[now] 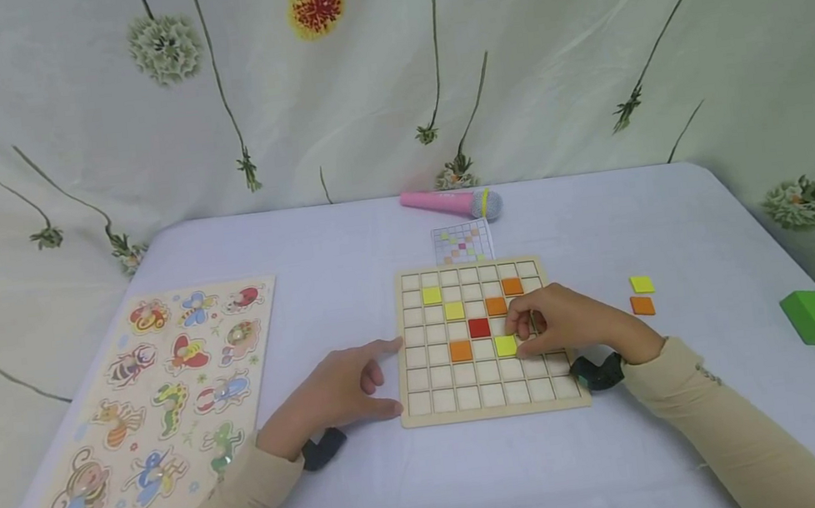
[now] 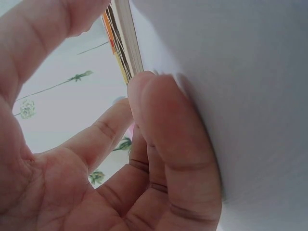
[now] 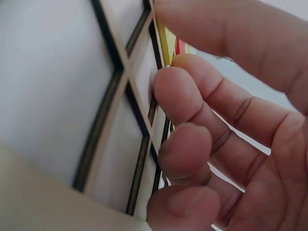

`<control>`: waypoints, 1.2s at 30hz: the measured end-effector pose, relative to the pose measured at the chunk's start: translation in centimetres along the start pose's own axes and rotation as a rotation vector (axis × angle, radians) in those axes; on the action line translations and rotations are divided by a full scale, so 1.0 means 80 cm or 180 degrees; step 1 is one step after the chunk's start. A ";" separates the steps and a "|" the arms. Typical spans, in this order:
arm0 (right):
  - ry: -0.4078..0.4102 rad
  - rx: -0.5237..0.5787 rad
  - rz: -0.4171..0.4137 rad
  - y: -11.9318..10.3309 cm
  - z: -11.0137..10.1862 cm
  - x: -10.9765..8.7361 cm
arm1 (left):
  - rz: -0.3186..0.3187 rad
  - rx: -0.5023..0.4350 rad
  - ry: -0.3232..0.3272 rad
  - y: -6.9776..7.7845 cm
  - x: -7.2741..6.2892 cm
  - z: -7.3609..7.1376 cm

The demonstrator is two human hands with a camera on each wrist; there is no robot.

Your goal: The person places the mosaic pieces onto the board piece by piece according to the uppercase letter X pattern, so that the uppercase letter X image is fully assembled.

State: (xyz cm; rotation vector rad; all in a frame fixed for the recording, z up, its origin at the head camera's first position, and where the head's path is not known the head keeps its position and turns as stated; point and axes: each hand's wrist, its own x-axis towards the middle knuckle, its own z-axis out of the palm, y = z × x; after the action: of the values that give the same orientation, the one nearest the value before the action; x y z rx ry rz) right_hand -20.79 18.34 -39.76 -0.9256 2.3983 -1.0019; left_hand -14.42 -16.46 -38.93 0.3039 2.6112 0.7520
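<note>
A wooden grid board (image 1: 497, 412) lies flat on the table, with several coloured tiles in its cells. Around a red tile (image 1: 479, 328) are yellow and orange ones, such as the orange tile (image 1: 460, 351). My right hand (image 1: 574, 320) is over the board's right half, thumb and index finger pinching a yellow tile (image 1: 505, 346) at a cell; the right wrist view shows this yellow tile (image 3: 168, 41) between the two fingertips. At the board's left edge, my left hand (image 1: 340, 387) rests with thumb and index finger spread, their tips touching the edge.
Behind the board lie a small pattern card (image 1: 463, 244) and a pink microphone (image 1: 439, 201). To the right are a loose yellow tile (image 1: 641, 284), an orange tile (image 1: 642, 306) and a green block (image 1: 813, 317). An insect puzzle board (image 1: 163, 357) lies at the left.
</note>
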 end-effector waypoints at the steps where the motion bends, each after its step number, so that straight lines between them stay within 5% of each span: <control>1: -0.0006 0.0005 0.0002 0.000 0.000 0.000 | 0.0005 0.0002 0.0001 0.000 0.000 0.000; 11: -0.0009 -0.0013 -0.0037 0.001 -0.010 -0.007 | 0.0060 -0.0048 0.0003 0.001 -0.002 0.000; 18: 0.0092 -0.0074 0.0207 0.001 -0.032 -0.025 | 0.0030 -0.0046 0.0019 -0.001 -0.002 0.002; 29: 0.0260 0.0269 0.0324 0.035 -0.061 -0.077 | -0.0021 -0.0052 0.0018 0.000 -0.002 0.002; 36: 0.0710 -0.0078 0.0289 0.058 -0.073 -0.117 | -0.0016 -0.0064 0.0046 0.000 0.000 0.001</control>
State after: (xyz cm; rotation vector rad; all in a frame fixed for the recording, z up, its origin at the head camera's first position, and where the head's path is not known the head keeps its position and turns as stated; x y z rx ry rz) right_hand -19.41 30.16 -38.41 -0.7393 2.6149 -1.0945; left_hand -14.37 -16.42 -39.01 0.2869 2.6151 0.7811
